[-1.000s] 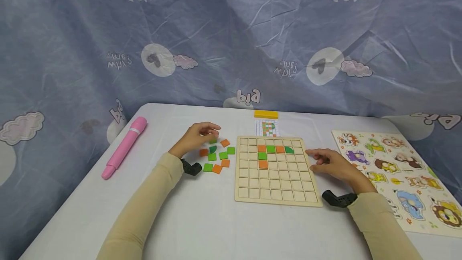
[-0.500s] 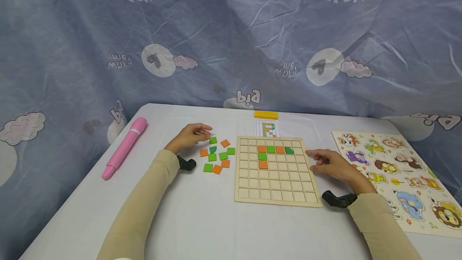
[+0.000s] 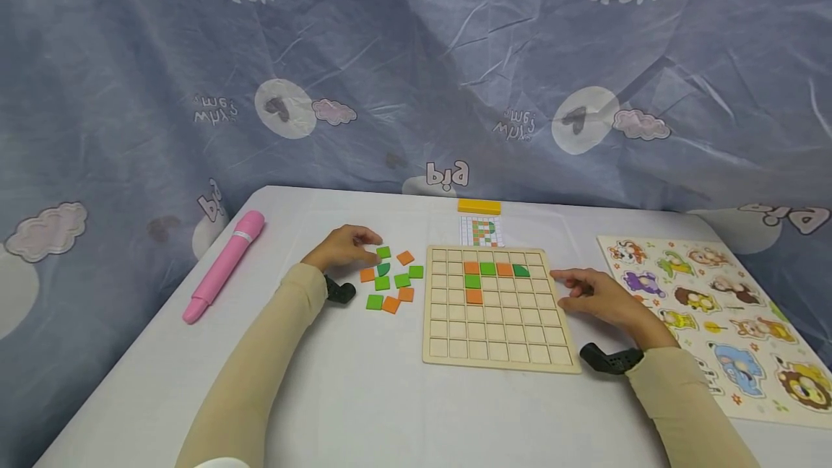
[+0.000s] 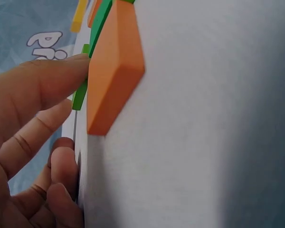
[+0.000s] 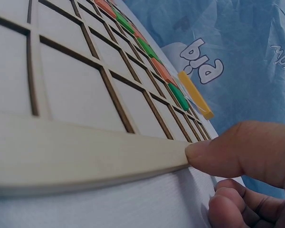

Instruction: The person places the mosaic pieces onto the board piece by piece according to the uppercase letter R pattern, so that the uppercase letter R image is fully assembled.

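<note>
My left hand (image 3: 344,246) hovers at the left edge of a scatter of small tiles, fingers loosely bent, nothing between them. Closest to its fingertips are a green square tile (image 3: 383,252), a dark green quarter-round tile (image 3: 383,269) and an orange square tile (image 3: 367,275). That orange tile looms large in the left wrist view, with the thumb (image 4: 61,78) overlapping its edge. My right hand (image 3: 601,302) rests at the right side of a wooden grid board (image 3: 500,374), thumb at the rim in the right wrist view. Several orange and green tiles sit in the board's upper cells.
Behind the board lie a patterned card (image 3: 481,231) and a yellow block (image 3: 479,206). On the far left is a pink stick-like object (image 3: 224,266). An animal puzzle board (image 3: 705,323) lies at the right, partly beneath the right forearm.
My left hand drew back to the left off the green tile, then came slightly down and forward with its thumb toward the tiles. My right hand and the board stayed put.
</note>
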A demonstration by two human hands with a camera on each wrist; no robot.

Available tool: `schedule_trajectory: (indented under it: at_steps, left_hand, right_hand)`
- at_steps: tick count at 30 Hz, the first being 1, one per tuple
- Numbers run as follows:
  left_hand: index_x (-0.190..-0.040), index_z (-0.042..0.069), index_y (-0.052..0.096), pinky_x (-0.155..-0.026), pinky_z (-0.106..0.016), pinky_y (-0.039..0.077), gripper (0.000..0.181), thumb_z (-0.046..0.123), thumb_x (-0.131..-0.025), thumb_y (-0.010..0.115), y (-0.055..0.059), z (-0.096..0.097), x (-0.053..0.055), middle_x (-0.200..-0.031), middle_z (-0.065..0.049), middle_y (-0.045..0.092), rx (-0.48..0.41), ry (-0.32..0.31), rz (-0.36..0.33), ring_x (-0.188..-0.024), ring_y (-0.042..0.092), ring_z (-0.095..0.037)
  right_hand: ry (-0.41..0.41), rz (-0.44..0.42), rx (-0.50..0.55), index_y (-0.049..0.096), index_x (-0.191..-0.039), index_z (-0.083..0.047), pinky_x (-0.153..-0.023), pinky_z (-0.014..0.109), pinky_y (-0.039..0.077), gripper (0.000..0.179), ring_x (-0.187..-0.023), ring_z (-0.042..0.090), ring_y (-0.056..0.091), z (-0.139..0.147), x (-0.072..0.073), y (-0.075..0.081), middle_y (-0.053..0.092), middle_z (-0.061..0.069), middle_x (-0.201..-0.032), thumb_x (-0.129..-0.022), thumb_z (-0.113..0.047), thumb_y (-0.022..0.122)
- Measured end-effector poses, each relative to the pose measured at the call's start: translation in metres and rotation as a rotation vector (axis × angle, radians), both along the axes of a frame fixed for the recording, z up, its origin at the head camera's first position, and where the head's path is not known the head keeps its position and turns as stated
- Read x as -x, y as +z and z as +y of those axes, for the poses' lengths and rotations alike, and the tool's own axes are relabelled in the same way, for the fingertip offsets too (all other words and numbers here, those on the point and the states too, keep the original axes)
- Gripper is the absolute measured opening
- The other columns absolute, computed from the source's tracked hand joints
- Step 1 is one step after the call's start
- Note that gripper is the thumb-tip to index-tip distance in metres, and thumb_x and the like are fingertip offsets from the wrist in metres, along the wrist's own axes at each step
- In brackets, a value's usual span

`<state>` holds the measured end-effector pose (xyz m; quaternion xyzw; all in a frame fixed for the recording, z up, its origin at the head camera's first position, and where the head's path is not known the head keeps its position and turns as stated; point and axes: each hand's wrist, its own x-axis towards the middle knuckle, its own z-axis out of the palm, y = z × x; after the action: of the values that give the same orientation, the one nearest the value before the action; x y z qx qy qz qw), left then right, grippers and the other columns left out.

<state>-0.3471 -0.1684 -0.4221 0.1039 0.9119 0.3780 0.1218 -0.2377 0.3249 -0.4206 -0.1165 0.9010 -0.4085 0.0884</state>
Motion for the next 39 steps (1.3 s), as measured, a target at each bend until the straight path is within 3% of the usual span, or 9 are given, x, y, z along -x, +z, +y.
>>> schedule_trajectory:
  at_steps: [13, 21, 27, 33, 39]
  left_hand:
    - [-0.124, 0.007, 0.079, -0.100, -0.043, 0.047, 0.033, 0.020, -0.094, 0.085, 0.000, 0.001, -0.003, -0.124, -0.010, 0.072, 0.031, 0.016, 0.033, -0.108, 0.056, -0.027]
    - [-0.123, 0.003, 0.075, -0.106, -0.046, 0.049, 0.031, 0.016, -0.096, 0.083, 0.001, 0.001, -0.005, -0.120, -0.012, 0.073, -0.018, 0.010, 0.076, -0.112, 0.064, -0.031]
    - [-0.123, 0.004, 0.076, -0.101, -0.042, 0.051, 0.032, 0.016, -0.094, 0.085, 0.003, 0.003, -0.003, -0.111, -0.009, 0.076, -0.053, 0.000, 0.082, -0.106, 0.067, -0.026]
    - [-0.120, 0.007, 0.079, -0.099, -0.042, 0.053, 0.032, 0.019, -0.092, 0.087, 0.011, 0.014, -0.007, -0.107, -0.006, 0.078, -0.058, -0.034, 0.113, -0.103, 0.070, -0.024]
    - [-0.122, 0.012, 0.079, -0.100, -0.044, 0.054, 0.032, 0.021, -0.092, 0.088, 0.020, 0.033, -0.017, -0.101, -0.002, 0.081, -0.053, -0.041, 0.097, -0.103, 0.073, -0.023]
  right_hand:
    - [0.006, 0.011, -0.005, 0.057, -0.146, 0.013, -0.080, 0.026, 0.041, 0.059, -0.096, 0.019, 0.048, 0.000, 0.001, -0.001, 0.058, 0.018, -0.118, -0.095, -0.003, 0.079]
    - [0.003, 0.010, 0.001, 0.057, -0.145, 0.013, -0.080, 0.026, 0.041, 0.058, -0.096, 0.020, 0.048, -0.002, -0.001, 0.000, 0.057, 0.018, -0.116, -0.094, -0.003, 0.079]
    - [0.005, 0.011, 0.001, 0.057, -0.146, 0.013, -0.080, 0.025, 0.042, 0.058, -0.096, 0.019, 0.049, -0.001, 0.001, -0.001, 0.058, 0.019, -0.118, -0.094, -0.003, 0.079]
    - [0.006, 0.004, 0.005, 0.057, -0.146, 0.013, -0.080, 0.025, 0.043, 0.059, -0.096, 0.019, 0.049, 0.000, 0.001, -0.001, 0.058, 0.019, -0.118, -0.095, -0.003, 0.079]
    - [0.008, 0.002, 0.006, 0.057, -0.146, 0.014, -0.080, 0.025, 0.042, 0.058, -0.095, 0.019, 0.049, -0.001, 0.001, 0.000, 0.057, 0.018, -0.117, -0.094, -0.002, 0.079]
